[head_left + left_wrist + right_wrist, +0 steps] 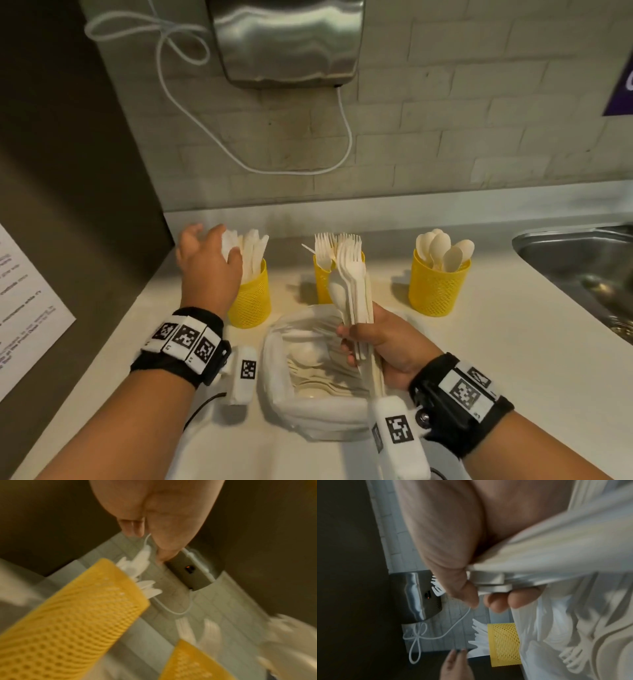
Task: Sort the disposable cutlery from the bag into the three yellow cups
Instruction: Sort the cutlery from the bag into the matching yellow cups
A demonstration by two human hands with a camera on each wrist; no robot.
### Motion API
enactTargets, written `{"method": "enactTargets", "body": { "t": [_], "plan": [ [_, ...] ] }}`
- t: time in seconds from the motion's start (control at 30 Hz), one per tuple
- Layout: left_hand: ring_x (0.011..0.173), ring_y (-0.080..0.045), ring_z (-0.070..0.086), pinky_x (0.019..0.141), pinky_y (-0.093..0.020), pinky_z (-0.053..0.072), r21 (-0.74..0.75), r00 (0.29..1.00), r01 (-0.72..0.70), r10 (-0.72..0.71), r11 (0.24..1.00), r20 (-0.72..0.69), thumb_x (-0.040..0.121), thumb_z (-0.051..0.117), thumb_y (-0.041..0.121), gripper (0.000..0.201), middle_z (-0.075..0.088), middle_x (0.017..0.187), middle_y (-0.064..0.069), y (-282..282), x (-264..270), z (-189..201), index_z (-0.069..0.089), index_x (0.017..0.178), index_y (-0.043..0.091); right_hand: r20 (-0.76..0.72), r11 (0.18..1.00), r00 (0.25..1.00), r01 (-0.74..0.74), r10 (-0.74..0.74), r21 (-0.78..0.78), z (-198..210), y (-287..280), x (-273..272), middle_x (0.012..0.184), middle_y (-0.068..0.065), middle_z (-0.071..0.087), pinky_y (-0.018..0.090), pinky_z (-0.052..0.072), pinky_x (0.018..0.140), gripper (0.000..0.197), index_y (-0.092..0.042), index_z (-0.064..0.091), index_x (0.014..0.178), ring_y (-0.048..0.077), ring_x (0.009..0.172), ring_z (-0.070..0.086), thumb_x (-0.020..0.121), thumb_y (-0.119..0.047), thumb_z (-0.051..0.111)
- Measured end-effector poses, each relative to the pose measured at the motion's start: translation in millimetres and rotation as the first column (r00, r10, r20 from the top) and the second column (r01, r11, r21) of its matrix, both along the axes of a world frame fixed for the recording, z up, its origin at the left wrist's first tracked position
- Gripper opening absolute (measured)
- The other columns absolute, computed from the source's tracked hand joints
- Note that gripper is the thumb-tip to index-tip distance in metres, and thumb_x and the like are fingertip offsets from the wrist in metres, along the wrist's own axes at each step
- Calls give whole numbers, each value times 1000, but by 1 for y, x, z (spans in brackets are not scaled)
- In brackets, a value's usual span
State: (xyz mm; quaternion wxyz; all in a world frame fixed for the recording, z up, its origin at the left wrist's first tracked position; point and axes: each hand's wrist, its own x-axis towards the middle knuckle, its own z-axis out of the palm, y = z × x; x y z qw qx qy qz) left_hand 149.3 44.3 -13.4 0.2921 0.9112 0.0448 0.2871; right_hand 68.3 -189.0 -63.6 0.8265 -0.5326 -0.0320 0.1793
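Right hand (383,346), fingers clamped on a bundle of forks (354,274) over the bag (308,407) on the desk (496,342). Left hand (209,263) covers the knives (255,250) in left cup (251,301); grip unclear, fingers hidden, wrist views blurred.

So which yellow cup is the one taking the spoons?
Start at the steel sink on the right of the white counter. The yellow mesh cup nearest it, rightmost of three in a row, is the one. Only it shows rounded spoon bowls above its rim; the others hold forks and knives.
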Motion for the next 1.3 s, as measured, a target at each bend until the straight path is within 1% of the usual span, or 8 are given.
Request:
{"method": "enactTargets", "body": {
  "t": [0.1,0.23,0.5,0.63,0.83,1.03,1.13,1.3],
  "plan": [
    [99,-22,56,81,-27,43,-226,970,222,-237,949,-44,87,59,29,28,57,114,-8,-39,-31,13,59,112,16,75,988,997,20,-9,-152,-1,3,-2,69,8,50,26,42,47,36,-10,49,109,17,55,48,82,15,51],
    [74,-9,62,60,-22,44,-565,765,387,-596,729,-245,81,67,33,27,68,94,5,-91,-55,6,57,105,24,131,961,991,40,-4,-274,0,10,-3,83,8,57,25,43,48,50,-20,51,117,13,56,50,79,12,57],
    [62,-11,54,55,-23,47,-850,731,224,-659,476,-177,83,63,4,25,62,86,-5,-95,-40,-6,57,105,12,104,948,994,63,-32,-312,-1,-5,-12,78,4,55,23,42,48,39,-21,51,114,13,57,49,82,-3,65],
    [78,-20,56,62,-25,45,-903,725,206,-678,376,-116,86,59,1,22,64,89,-7,-91,-34,1,57,107,9,50,973,998,39,-28,-228,-1,-11,-13,79,8,54,24,42,47,21,-17,50,108,14,56,49,90,-15,59],
    [73,-14,58,54,-19,47,-902,823,277,-567,332,44,88,56,1,14,61,80,-3,-82,-15,32,56,88,15,-1,986,995,99,-100,-133,-2,-26,-10,76,8,54,24,42,45,12,-12,49,104,15,54,48,94,-18,52],
    [79,-14,58,69,-26,51,-738,901,396,-387,547,197,88,57,6,20,59,86,2,-85,22,56,52,88,25,-16,969,978,204,-208,-141,-6,-46,-8,73,7,57,26,43,46,10,-11,49,102,14,53,49,94,-18,51],
    [92,-25,64,84,-43,54,-585,916,344,-400,734,36,85,60,12,18,64,98,-6,-100,37,41,53,98,22,-15,970,978,206,-209,-128,-3,-50,-10,74,7,56,25,42,47,9,-12,50,103,15,54,48,94,-16,51],
    [107,-30,58,85,-31,43,-161,893,355,-385,921,-233,80,70,24,41,60,118,-13,-119,40,22,57,116,9,18,973,983,181,-180,-144,-1,-51,-15,76,8,55,25,43,48,10,-12,50,103,15,56,49,93,-10,51]
  ]
}}
